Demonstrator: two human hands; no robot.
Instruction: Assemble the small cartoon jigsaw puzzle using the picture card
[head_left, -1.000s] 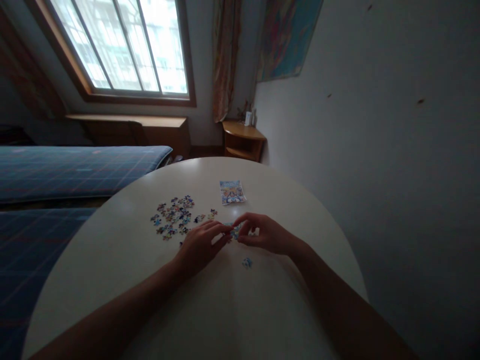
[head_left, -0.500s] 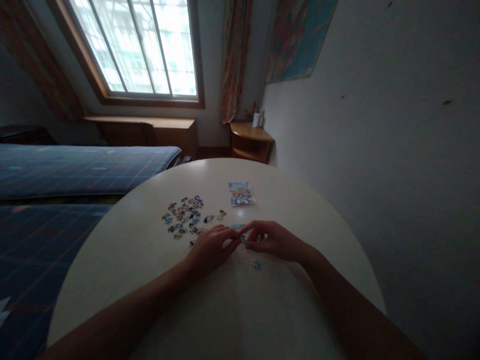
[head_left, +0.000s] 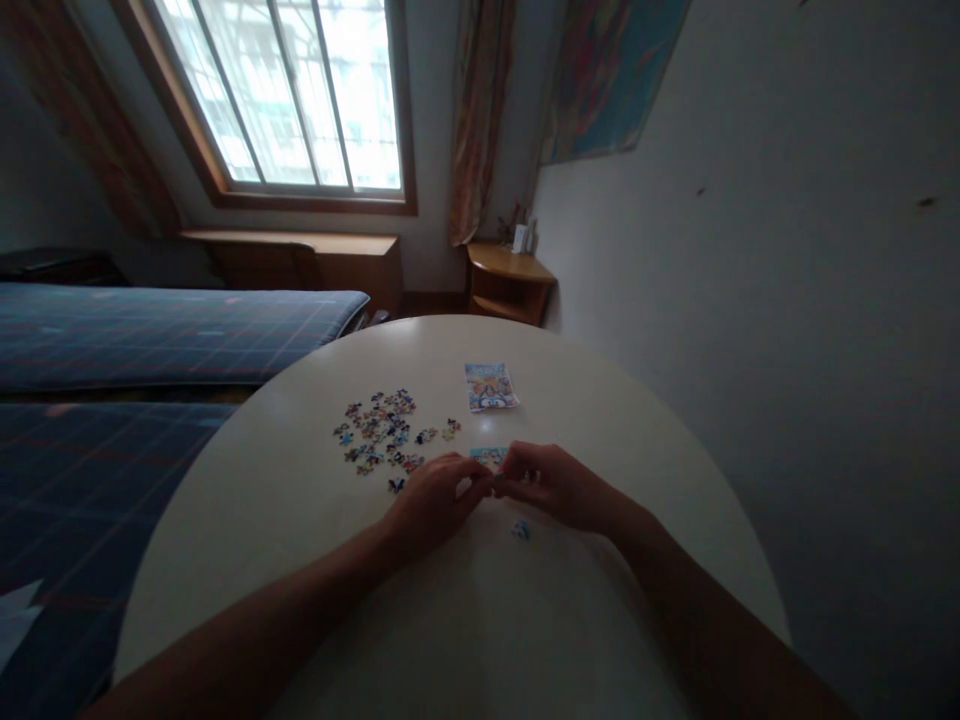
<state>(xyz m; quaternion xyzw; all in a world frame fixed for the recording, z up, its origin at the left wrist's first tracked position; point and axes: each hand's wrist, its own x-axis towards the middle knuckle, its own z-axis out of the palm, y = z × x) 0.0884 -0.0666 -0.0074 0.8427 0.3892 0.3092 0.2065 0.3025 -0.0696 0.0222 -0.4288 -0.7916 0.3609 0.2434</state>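
My left hand (head_left: 433,499) and my right hand (head_left: 556,484) meet fingertip to fingertip over a round white table (head_left: 300,530). Both are pinched together on small jigsaw pieces that their fingers mostly hide. Just beyond the fingertips lies a small joined patch of puzzle (head_left: 487,457). A heap of several loose puzzle pieces (head_left: 379,431) spreads to the left of my left hand. One single piece (head_left: 520,529) lies on the table under my right wrist. A small printed picture card (head_left: 490,386) lies further back.
A wall runs close along the table's right side. Beds with blue checked covers (head_left: 150,335) stand to the left. A wooden corner shelf (head_left: 510,280) and a window (head_left: 292,100) with a curtain are behind the table.
My hands have drawn closer together until the fingertips touch, hiding the piece between them. The camera view has shifted slightly.
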